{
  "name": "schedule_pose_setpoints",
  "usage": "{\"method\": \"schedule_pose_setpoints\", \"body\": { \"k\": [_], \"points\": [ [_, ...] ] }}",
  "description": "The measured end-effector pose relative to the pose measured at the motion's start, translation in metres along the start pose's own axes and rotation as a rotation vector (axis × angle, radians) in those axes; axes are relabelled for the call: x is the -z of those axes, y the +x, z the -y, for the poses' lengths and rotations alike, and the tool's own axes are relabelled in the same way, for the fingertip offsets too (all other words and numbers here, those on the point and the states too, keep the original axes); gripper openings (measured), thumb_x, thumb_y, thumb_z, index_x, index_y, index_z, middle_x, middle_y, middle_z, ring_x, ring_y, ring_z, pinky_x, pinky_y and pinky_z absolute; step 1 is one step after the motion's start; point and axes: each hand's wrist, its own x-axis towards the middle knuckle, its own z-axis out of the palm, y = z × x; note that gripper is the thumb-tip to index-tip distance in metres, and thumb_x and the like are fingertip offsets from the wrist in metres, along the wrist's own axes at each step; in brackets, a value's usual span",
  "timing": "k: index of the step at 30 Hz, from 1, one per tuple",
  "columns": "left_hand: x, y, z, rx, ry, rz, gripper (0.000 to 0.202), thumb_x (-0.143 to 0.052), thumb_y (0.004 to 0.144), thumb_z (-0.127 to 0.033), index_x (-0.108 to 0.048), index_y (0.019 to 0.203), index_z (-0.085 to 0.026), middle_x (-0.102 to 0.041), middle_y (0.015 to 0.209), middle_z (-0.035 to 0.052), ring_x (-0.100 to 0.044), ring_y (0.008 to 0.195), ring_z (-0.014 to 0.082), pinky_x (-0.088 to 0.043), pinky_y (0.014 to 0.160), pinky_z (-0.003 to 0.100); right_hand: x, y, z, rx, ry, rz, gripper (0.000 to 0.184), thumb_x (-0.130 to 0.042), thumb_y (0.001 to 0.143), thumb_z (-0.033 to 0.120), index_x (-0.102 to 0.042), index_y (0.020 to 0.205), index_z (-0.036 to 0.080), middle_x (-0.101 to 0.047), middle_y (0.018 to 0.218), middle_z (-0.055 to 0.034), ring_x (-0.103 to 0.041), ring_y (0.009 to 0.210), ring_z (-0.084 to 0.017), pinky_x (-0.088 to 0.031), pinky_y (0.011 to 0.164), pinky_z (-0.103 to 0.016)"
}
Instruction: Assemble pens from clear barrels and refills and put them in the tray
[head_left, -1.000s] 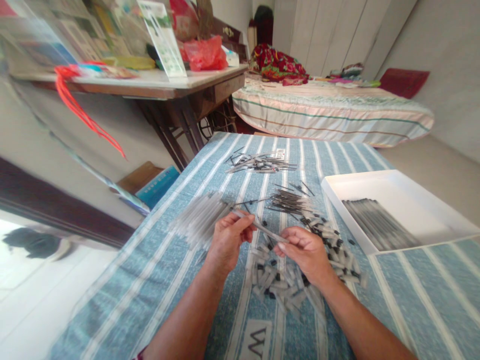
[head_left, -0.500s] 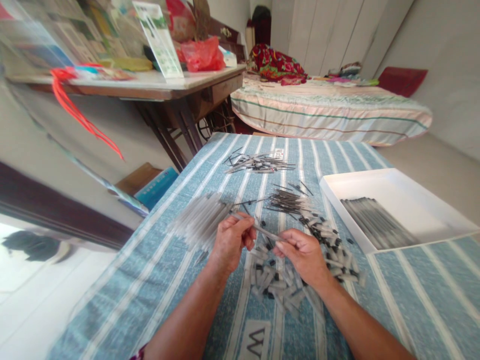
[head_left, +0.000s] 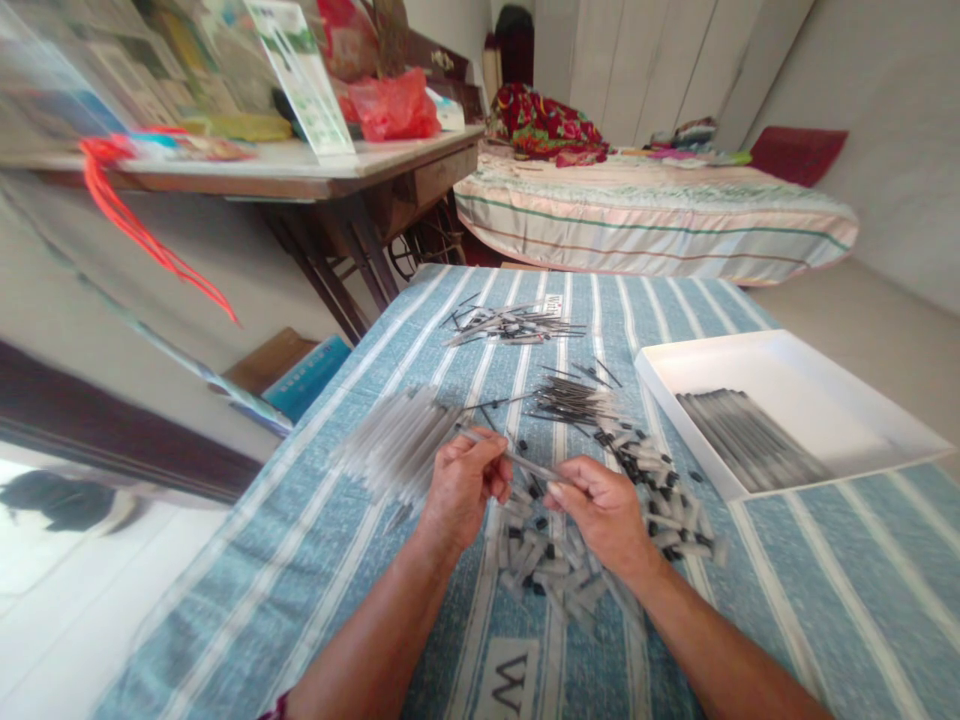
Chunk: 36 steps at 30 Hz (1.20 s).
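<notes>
Head view: one slender grey tube (head_left: 534,466), held between two bare hands above a blue-and-white striped cloth (head_left: 247,600); slightly slanted, left end farther from the viewer than the right; left hand (head_left: 469,480), thumb and fingers pinched together on the left part of the tube, with a short length jutting past the grip; right hand (head_left: 598,505), thumb and forefinger closed on the right end; middle stretch of the tube bare between both grips; exact seat of the fingertips too blurred to tell.

Beside and beyond the left hand — a broad bundle of pale translucent tubes (head_left: 405,440), laid roughly parallel; beyond the hands, a stack of thin dark rods (head_left: 566,398); farther off, a loose mixed heap of rods and tubes (head_left: 517,325); beneath and near the right hand, many short pale pieces with black ends (head_left: 559,575), strewn in a pile.

To the right, a shallow white box (head_left: 840,400), with a row of dark grey tubes (head_left: 750,435) side by side within.

Background — a desk (head_left: 375,165) with a red plastic bag (head_left: 396,105) on top; a bed (head_left: 637,215) with a red patterned quilt (head_left: 551,125).
</notes>
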Motion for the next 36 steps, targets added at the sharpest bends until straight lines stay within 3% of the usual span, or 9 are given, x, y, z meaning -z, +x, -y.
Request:
{"method": "schedule_pose_setpoints", "body": {
  "k": [6,13,16,22,25,28,30,33,36],
  "points": [
    [-0.002,0.0,-0.001,-0.029,0.016,-0.004,0.016,-0.066,0.062,-0.024,-0.053,0.061,-0.015,-0.052,0.039,-0.0041,-0.037,0.029,0.0068,-0.033,0.031,0.02,0.004,0.004,0.0,0.061,-0.108,0.041,0.011,-0.053,0.081,0.029,-0.056,0.079,0.019,-0.061,0.061,0.0012,-0.057,0.056,-0.013,-0.042,0.052,-0.022],
    [-0.004,0.001,-0.002,0.004,0.156,0.053,0.016,-0.067,0.065,-0.025,-0.056,0.059,-0.015,-0.054,0.044,-0.0026,-0.04,0.033,0.0071,-0.034,0.035,0.019,0.01,0.015,0.01,0.428,-0.658,0.075,0.018,-0.047,0.084,0.028,-0.056,0.071,0.019,-0.054,0.059,0.0002,-0.05,0.058,-0.012,-0.037,0.057,-0.023],
    [-0.004,0.002,-0.002,0.005,0.188,0.101,0.016,-0.067,0.067,-0.027,-0.059,0.059,-0.015,-0.054,0.046,-0.0019,-0.04,0.036,0.0075,-0.034,0.036,0.02,0.013,0.018,0.012,0.507,-0.81,0.06,0.023,-0.045,0.084,0.028,-0.053,0.064,0.02,-0.052,0.057,-0.0006,-0.05,0.058,-0.014,-0.037,0.059,-0.024],
    [-0.006,-0.001,0.0,-0.007,0.296,0.2,0.04,-0.066,0.07,-0.034,-0.052,0.037,-0.014,-0.049,0.045,0.001,-0.042,0.04,0.0078,-0.035,0.04,0.02,0.019,0.019,0.021,0.569,-0.888,0.063,0.018,-0.045,0.082,0.021,-0.054,0.068,0.02,-0.055,0.06,-0.0022,-0.05,0.063,-0.016,-0.038,0.062,-0.026],
    [-0.007,-0.001,0.0,0.012,0.272,0.174,0.025,-0.067,0.068,-0.035,-0.064,0.056,-0.014,-0.053,0.048,0.0003,-0.04,0.039,0.0072,-0.033,0.038,0.019,0.031,0.024,0.026,0.579,-0.885,0.013,0.016,-0.046,0.082,0.02,-0.056,0.069,0.019,-0.056,0.063,-0.0032,-0.051,0.065,-0.016,-0.039,0.063,-0.027],
    [-0.007,-0.002,-0.003,0.017,0.253,0.119,0.027,-0.069,0.065,-0.035,-0.066,0.081,-0.015,-0.056,0.051,-0.0018,-0.04,0.038,0.0069,-0.032,0.038,0.019,0.063,0.031,0.031,0.509,-0.909,-0.168,0.015,-0.048,0.082,0.021,-0.06,0.074,0.019,-0.06,0.072,-0.0054,-0.053,0.071,-0.017,-0.04,0.067,-0.028],
    [-0.007,-0.002,-0.006,0.012,0.288,0.112,0.027,-0.068,0.064,-0.036,-0.065,0.081,-0.014,-0.057,0.051,-0.0022,-0.041,0.038,0.0068,-0.032,0.038,0.018,0.094,0.033,0.033,0.387,-1.01,-0.364,0.015,-0.049,0.081,0.022,-0.062,0.076,0.018,-0.061,0.075,-0.0064,-0.054,0.074,-0.018,-0.041,0.07,-0.029],
    [-0.009,-0.004,-0.008,0.011,0.362,0.116,0.024,-0.067,0.063,-0.034,-0.065,0.075,-0.013,-0.057,0.051,-0.002,-0.042,0.038,0.0066,-0.032,0.038,0.018,0.143,0.029,0.034,0.085,-1.234,-0.557,0.016,-0.051,0.08,0.025,-0.065,0.079,0.017,-0.062,0.079,-0.0068,-0.056,0.079,-0.02,-0.04,0.069,-0.029],
    [-0.011,-0.006,-0.007,0.004,0.428,0.119,0.024,-0.065,0.064,-0.033,-0.064,0.076,-0.013,-0.057,0.05,-0.0021,-0.043,0.038,0.0073,-0.034,0.04,0.02,0.176,0.019,0.033,-0.252,-1.379,-0.627,0.021,-0.05,0.08,0.03,-0.068,0.084,0.019,-0.063,0.086,-0.0078,-0.058,0.08,-0.022,-0.039,0.064,-0.029]
  ]
}}
